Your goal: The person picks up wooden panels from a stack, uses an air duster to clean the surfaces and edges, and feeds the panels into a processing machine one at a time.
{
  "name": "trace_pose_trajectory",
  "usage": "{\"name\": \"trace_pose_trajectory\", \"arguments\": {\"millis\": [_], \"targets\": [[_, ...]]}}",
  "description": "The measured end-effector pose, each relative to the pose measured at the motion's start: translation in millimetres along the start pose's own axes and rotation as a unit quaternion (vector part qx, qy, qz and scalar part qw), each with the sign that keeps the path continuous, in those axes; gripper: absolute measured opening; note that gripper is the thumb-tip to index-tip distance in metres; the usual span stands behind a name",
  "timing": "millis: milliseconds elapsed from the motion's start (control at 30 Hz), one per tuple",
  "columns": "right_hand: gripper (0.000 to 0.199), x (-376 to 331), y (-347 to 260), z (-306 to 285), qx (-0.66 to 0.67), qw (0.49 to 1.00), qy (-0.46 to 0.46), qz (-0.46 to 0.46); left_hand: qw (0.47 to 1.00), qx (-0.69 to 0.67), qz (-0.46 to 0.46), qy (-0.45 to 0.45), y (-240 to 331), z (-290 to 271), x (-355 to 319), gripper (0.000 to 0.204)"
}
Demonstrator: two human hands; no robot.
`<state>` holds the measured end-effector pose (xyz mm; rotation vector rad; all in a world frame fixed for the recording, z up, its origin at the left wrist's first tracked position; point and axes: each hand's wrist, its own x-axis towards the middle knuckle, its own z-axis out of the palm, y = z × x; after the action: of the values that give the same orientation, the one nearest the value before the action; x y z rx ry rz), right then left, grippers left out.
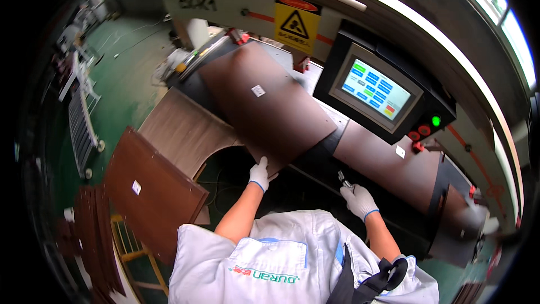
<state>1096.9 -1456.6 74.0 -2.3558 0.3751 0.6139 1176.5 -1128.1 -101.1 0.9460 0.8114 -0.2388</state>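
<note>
My left hand (260, 174), in a white knit glove, grips the near corner of a large dark brown panel (275, 110). Its thumb lies against the panel's edge, and the other fingers are partly hidden. The panel bears a small white label (257, 90) and lies slanted on the machine's bed. Also gloved, my right hand (358, 201) is closed around a small silvery metal tool (342, 178) whose tip points away from me; its exact kind is not clear. Beyond the right hand lies a second brown panel (388, 160) with a white label.
A machine beam spans the far side, carrying a touchscreen (374, 91), a lit green button (436, 120) and a yellow warning sign (298, 22). At left are a stack of brown panels (152, 191), a curved wooden surface (183, 126) and a roller conveyor (80, 129). Another panel (458, 228) stands right.
</note>
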Motion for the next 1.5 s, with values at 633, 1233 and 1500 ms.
{"name": "trace_pose_trajectory", "arguments": {"millis": [633, 1233, 1500], "targets": [[0.027, 10, -64, 148, 0.300, 0.926, -0.207, -0.097, 0.949, 0.048, 0.160, 0.268, -81, -175, -389, 0.033], [0.030, -34, -321, 358, -0.077, 0.933, -0.109, -0.333, 0.962, 0.081, 0.112, 0.236, -61, -414, -381, 0.036], [0.035, -56, -261, 453, -0.094, 0.872, -0.054, -0.477, 0.906, -0.296, 0.063, 0.296, -253, -539, -463, 0.021]]}}
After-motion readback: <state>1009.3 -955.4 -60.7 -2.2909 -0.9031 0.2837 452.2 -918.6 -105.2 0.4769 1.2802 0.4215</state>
